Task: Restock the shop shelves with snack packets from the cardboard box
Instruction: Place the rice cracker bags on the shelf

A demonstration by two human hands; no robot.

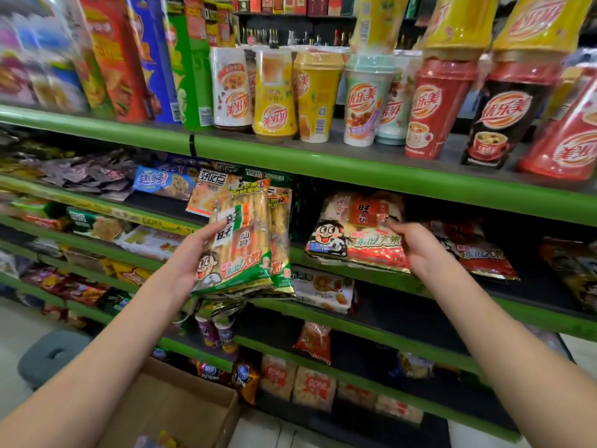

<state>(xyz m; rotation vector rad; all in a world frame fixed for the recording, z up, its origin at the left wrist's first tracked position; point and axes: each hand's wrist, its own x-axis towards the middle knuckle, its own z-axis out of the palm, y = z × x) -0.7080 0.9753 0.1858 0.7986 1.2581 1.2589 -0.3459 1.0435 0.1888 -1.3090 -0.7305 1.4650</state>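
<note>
While I watch from the head view: left hand point(189, 257), grip curled round green snack packets point(240, 244), held upright before the middle shelf point(371, 273). Right hand point(416, 245), grip on red packet point(358, 234) lying there; fingertips hidden. Cardboard box point(181, 405) below, cut off.

"优乐美" on red cup point(434, 108); "好吃点" on biscuit packet point(206, 194); "仙贝" on green packet point(240, 244).

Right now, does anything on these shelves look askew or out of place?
Yes. On the top shelf, the yellow cups stacked on the red cups lean sideways. The green packets in the left hand overhang the shelf edge, not yet seated.
</note>
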